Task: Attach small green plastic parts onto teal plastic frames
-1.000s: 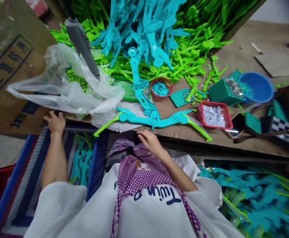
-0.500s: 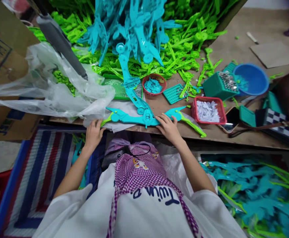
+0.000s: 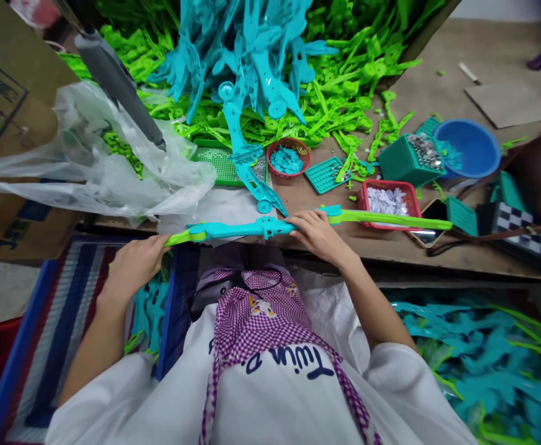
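Note:
A long turquoise plastic piece (image 3: pixel 233 230) with lime-green arms at both ends lies across the front of me, at the table's near edge. My left hand (image 3: pixel 139 264) is closed on its left green arm. My right hand (image 3: pixel 319 233) grips the turquoise body right of the middle. The right green arm (image 3: pixel 395 219) sticks out past my right hand, over a red basket. Just behind the held piece, a separate turquoise part (image 3: pixel 242 151) leans down from the pile.
A heap of turquoise parts (image 3: pixel 256 55) and green parts (image 3: pixel 339 93) fills the back. Around it are a plastic bag (image 3: pixel 85 179), red basket (image 3: pixel 289 157), green box (image 3: pixel 407 162), blue bowl (image 3: pixel 478 148) and phone (image 3: pixel 430 225). A grey tool (image 3: pixel 122 86) hangs at left.
My left hand has moved left and toward me, pulling the left green arm outward. The piece has tipped edge-on, and its right green arm has swung up to point right.

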